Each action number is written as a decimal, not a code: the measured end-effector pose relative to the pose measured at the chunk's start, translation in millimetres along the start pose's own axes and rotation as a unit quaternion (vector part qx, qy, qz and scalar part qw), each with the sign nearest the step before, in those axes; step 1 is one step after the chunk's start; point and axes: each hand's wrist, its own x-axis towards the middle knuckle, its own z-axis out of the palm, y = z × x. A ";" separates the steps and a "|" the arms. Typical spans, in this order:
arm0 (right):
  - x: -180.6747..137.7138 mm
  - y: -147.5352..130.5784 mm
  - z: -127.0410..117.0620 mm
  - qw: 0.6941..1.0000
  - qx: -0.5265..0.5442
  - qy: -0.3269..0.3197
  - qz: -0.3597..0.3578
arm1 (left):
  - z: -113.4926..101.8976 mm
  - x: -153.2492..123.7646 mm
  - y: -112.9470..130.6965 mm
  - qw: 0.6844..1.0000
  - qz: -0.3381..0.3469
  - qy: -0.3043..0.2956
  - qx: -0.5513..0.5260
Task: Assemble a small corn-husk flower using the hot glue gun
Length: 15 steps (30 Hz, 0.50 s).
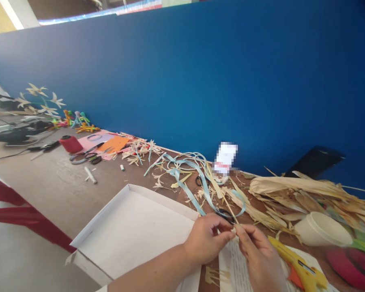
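A thin, pale dried-husk strip (pixel 228 205) slants up and away from where my two hands meet. My left hand (pixel 205 237) pinches near its lower end with thumb and forefinger. Close against those fingertips, my right hand (pixel 258 251) has its thumb and forefinger closed on the strip. Any smaller piece between the fingertips is hidden. Beneath the hands lies a printed sheet (pixel 232 263). Black-handled scissors (pixel 226 215) lie just behind them, partly covered, among light-blue ribbon (pixel 188 192). A yellow glue gun (pixel 301 263) rests to the right of my right hand.
A shallow white box (pixel 134 227) sits left of my hands. Dried husks (pixel 307 192) and a cream bowl (pixel 322 229) are at right. Along the blue partition (pixel 182 81) lie husk flowers (pixel 136 152), coloured paper (pixel 114 144) and a red thread spool (pixel 70 144).
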 end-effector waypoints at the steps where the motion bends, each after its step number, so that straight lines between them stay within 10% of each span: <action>1: -0.4 -0.8 0.4 1.000 -0.009 -0.003 -0.003 | 0.9 -0.2 -0.4 1.000 -0.003 -0.002 0.005; 15: -2.5 -9.4 1.1 0.993 -0.106 0.001 -0.055 | 1.6 -1.9 -3.6 0.998 0.013 0.027 0.048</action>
